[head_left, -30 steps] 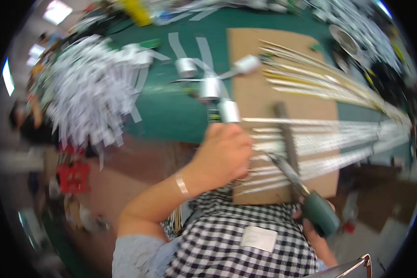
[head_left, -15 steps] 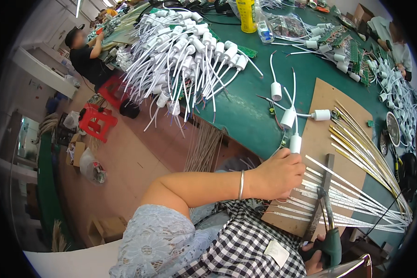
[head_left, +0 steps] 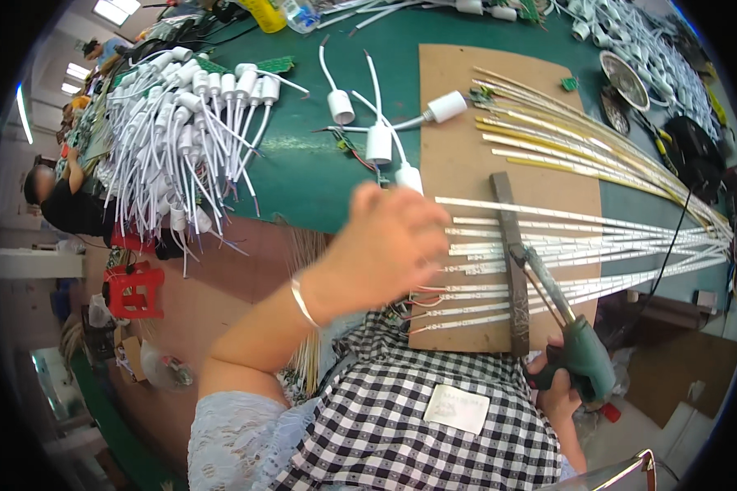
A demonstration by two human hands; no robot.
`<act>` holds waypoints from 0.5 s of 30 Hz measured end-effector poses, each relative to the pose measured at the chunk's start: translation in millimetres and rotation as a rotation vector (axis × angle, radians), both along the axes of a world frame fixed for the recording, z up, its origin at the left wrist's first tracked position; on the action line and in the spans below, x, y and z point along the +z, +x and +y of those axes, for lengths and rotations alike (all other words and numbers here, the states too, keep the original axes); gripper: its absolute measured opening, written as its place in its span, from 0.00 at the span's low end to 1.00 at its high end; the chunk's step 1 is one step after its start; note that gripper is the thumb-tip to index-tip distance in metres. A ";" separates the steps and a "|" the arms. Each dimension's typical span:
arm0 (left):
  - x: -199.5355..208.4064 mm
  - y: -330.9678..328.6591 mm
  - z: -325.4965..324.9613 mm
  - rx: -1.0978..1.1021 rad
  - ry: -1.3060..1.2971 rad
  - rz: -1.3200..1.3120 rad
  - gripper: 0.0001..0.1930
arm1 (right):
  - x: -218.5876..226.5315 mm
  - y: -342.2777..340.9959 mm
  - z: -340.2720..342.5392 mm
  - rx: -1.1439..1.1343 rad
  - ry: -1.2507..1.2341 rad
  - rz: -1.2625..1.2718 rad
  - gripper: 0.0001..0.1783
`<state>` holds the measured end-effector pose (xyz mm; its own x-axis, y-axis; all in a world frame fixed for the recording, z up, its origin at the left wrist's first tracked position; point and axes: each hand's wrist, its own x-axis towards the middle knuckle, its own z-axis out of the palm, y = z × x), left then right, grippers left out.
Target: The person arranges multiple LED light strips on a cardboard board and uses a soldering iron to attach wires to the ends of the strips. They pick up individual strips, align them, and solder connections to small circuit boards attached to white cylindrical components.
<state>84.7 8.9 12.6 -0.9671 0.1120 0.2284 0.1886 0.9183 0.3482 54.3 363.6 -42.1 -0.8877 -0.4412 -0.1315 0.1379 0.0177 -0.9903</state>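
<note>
My left hand [head_left: 389, 250] hovers at the left edge of the brown board, blurred, its fingertips curled out of sight. Right behind it stands a white lamp-holder cap [head_left: 408, 177], partly covered by the fingers. My right hand [head_left: 558, 385] grips a green soldering gun [head_left: 588, 360] at the lower right. The gun's metal barrel leans up to a dark flat bar [head_left: 512, 282]. That bar lies across several narrow white LED strips [head_left: 549, 252] spread over the board [head_left: 458, 331]. Thin wires show at the lower strips' left ends.
More white caps with cables [head_left: 377, 143] lie beyond my left hand. A big heap of them [head_left: 180, 123] covers the table's left part. Yellow-edged strips [head_left: 549, 135] fan out at the far side of the board. A metal bowl [head_left: 624, 80] and a black cord [head_left: 671, 241] are at the right.
The view has swung to the right and down. My left hand has lifted from beside the strip ends and the white cap. My right hand still holds the soldering gun against the bar.
</note>
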 end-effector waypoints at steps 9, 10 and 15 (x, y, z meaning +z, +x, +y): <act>-6.9 -71.7 -93.5 -0.150 -0.489 0.043 0.12 | 3.5 4.0 -4.1 -0.098 -0.040 -0.005 0.29; -4.6 -76.7 -92.9 -0.185 -0.547 0.024 0.11 | 4.3 4.5 -5.4 -0.107 -0.042 -0.016 0.29; 37.2 -81.7 -66.3 -0.251 -0.579 0.260 0.06 | -5.1 9.0 -0.1 -0.155 -0.064 -0.027 0.30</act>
